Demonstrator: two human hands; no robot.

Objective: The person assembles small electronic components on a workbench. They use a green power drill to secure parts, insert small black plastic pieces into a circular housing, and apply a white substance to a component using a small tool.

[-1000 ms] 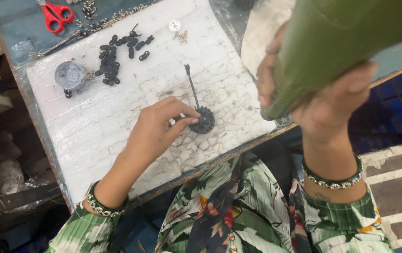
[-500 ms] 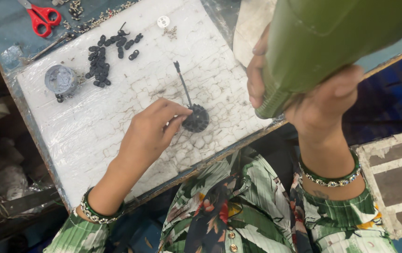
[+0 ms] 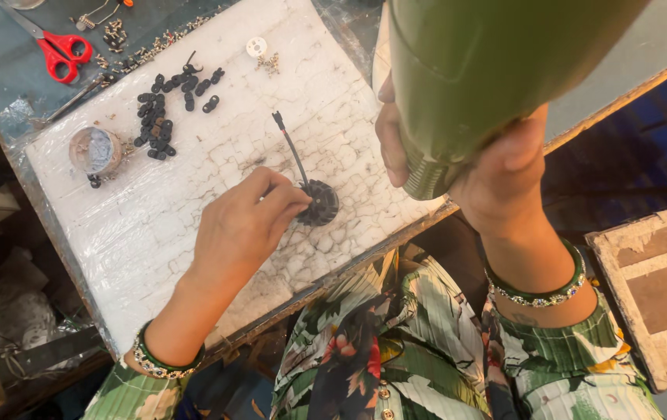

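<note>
Pinching the small black ribbed disc [image 3: 319,203] with your left hand [image 3: 244,229], your right hand [image 3: 497,167] grips a green tool [image 3: 473,70], probably a heat gun, with loose black beads [image 3: 168,109] untouched.

On the desk [image 3: 154,225], the left hand [image 3: 240,229] pinches a black ribbed disc [image 3: 319,204] with a thin rod, while the right hand [image 3: 497,175] holds a green bottle [image 3: 489,70].
</note>
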